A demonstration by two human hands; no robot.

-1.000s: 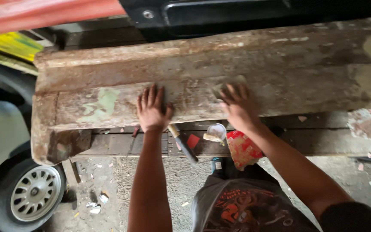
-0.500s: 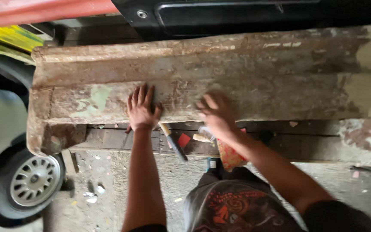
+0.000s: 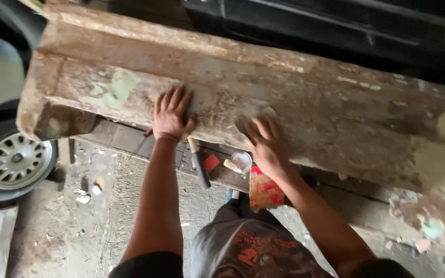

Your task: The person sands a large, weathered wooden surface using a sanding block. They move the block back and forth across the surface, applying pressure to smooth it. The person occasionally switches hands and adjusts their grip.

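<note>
The panel (image 3: 263,98), a long rusty body part with flaking filler and pale green patches, lies across the view at a slant, its left end (image 3: 47,116) hanging free above the floor (image 3: 78,226). I cannot see what carries it, so a hard push near that end might tip or slide it. A car wheel (image 3: 14,159) stands near, below that end; a slipping panel could knock it.

The left hand (image 3: 172,114) lies flat, fingers spread, holding nothing, pressed on the panel's lower face. The right hand (image 3: 266,141) is also spread on the surface with loosely bent fingers; whether it pins something small beneath I cannot tell. Rough rust and a ragged lower edge just beside both palms could cut skin if either hand slides.

A dark-handled tool (image 3: 199,164), a red scrap (image 3: 212,162) and a red cloth (image 3: 264,191) lie under the edge; dropped flakes or a shifted knee (image 3: 233,237) might scatter them.
</note>
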